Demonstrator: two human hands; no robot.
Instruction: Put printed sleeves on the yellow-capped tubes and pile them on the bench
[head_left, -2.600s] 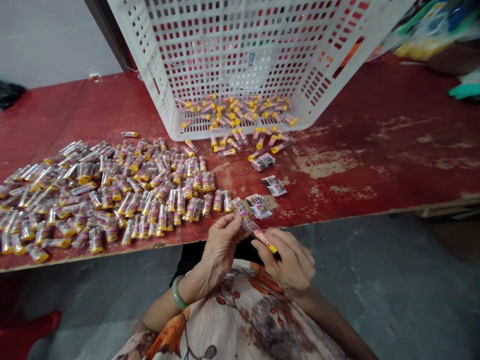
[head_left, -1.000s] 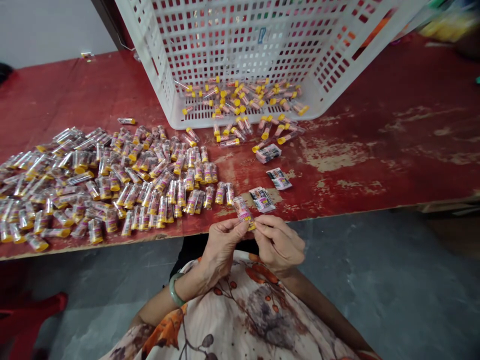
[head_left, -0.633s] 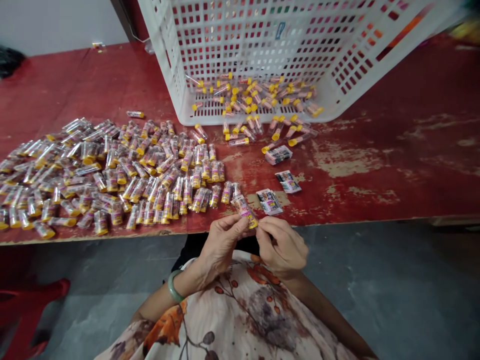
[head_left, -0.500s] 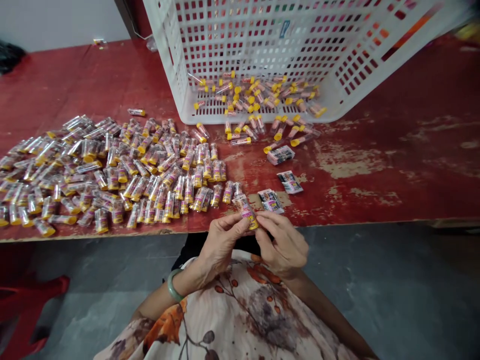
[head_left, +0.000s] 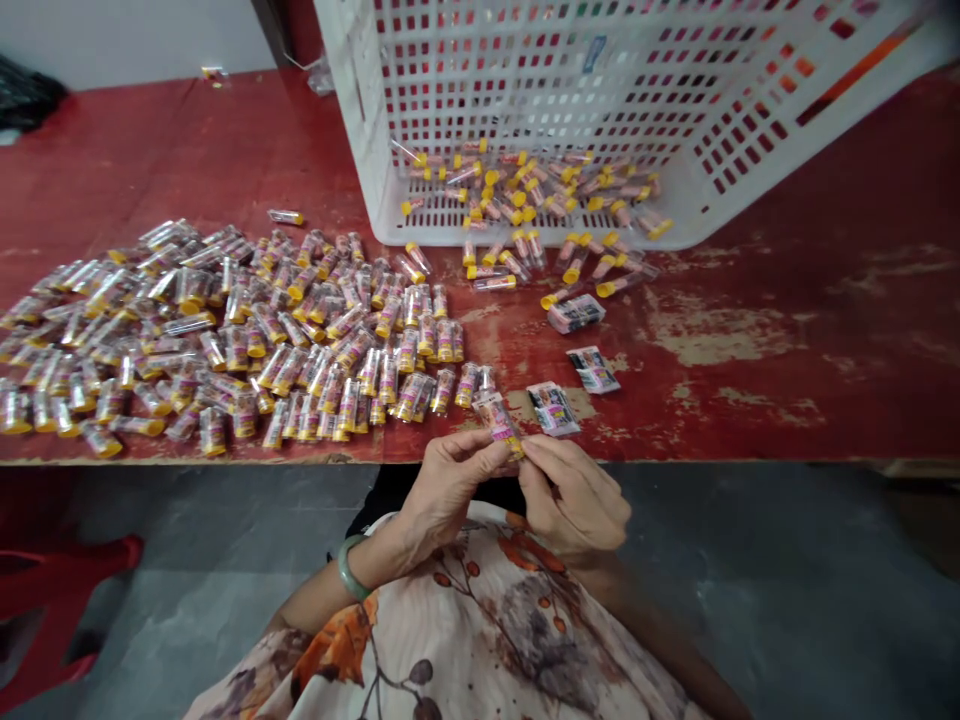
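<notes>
A small clear tube with a printed label and a yellow cap (head_left: 496, 415) is held over the table's front edge, its capped end towards me. My left hand (head_left: 448, 485) pinches it from the left between thumb and fingers. From the other side, the closed fingertips of my right hand (head_left: 576, 495) grip its yellow end. Just beyond lie printed packets: one flat packet (head_left: 553, 409), another a little farther off (head_left: 593, 370), and a thicker bundle (head_left: 576, 314) behind them. Many labelled tubes with yellow caps (head_left: 285, 340) lie heaped to the left.
A white plastic basket (head_left: 390, 215) lies tipped on its side at the back of the worn red table (head_left: 750, 390). Clear yellow-capped tubes (head_left: 525, 190) spill from it. A red stool (head_left: 67, 590) stands on the floor at left, and a black bag (head_left: 30, 95) lies far left.
The view has shifted slightly, so table things appear a little to the right. Both hands keep hold of the same tube, with its yellow end now more covered by the right fingertips.
</notes>
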